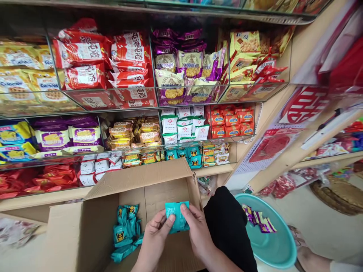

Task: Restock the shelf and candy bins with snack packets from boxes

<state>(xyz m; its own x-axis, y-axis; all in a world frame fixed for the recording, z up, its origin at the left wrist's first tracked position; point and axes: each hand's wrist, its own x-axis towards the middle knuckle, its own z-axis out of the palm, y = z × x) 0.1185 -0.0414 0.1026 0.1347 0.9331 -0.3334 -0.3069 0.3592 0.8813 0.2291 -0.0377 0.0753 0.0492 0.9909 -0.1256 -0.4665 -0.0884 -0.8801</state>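
Note:
Both of my hands pinch teal snack packets above an open cardboard box. My left hand grips the left side, thumb on top. My right hand grips the right side, thumb near the upper corner. The packets overlap, and I cannot tell how many there are. Inside the box, to the left of my hands, lies a loose pile of matching teal packets, some showing a black and yellow emblem. The undersides of the held packets are hidden.
Tiered shelves with clear dividers hold snack packs, among them red packets, white-green packets and teal packets. A black-clad knee is right of the box. Beyond it stands a turquoise basin with purple packets, beside another person's foot.

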